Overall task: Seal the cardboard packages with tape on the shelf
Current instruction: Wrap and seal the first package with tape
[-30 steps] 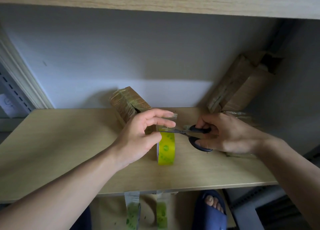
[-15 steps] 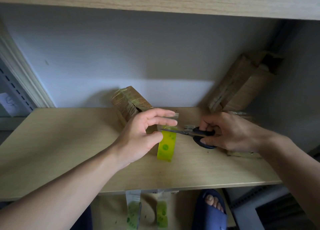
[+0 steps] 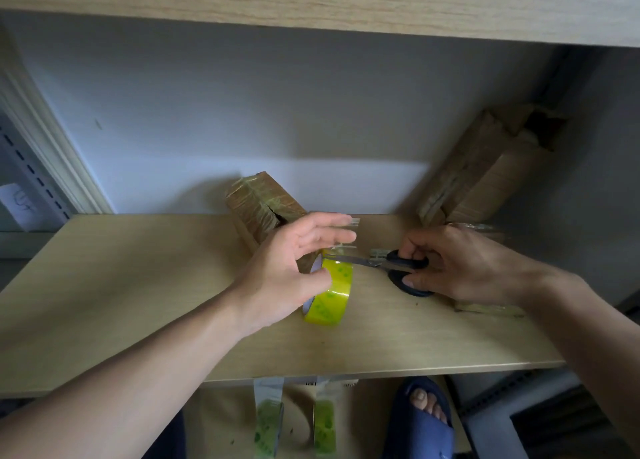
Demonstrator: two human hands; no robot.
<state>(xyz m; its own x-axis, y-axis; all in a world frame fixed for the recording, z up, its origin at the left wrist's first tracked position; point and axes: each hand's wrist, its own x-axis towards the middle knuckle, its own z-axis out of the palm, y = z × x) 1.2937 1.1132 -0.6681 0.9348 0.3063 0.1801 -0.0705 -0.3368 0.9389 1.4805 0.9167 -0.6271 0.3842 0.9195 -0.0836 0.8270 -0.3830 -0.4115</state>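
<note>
A pale wooden shelf (image 3: 138, 285) fills the middle of the frame, with a white wall behind it and another board across the top. At the upper right, a large cardboard box (image 3: 485, 167) leans in the corner, its top end torn open. At centre, against the wall, stands a smaller package (image 3: 259, 202), already wrapped in glossy tape.

The left hand (image 3: 294, 268) reaches in from the lower left. Its thumb presses the side of a yellow-green tape roll (image 3: 332, 292) standing on edge in front of the package, while its straight fingers lift a clear strip of tape (image 3: 343, 237) pulled up from the roll. The right hand (image 3: 460, 264) comes from the right, fingers curled tightly through the black handles of scissors (image 3: 381, 263). The blades are together and lie across the strip just above the roll.

Compared with a second ago, the handles have closed and the roll leans a little further over, so the cut appears made or nearly made. That likely frees a strip for sealing a package.

Below the shelf edge, two cut tape pieces (image 3: 266, 413) hang down, beside a foot in a blue sandal (image 3: 422, 420).
</note>
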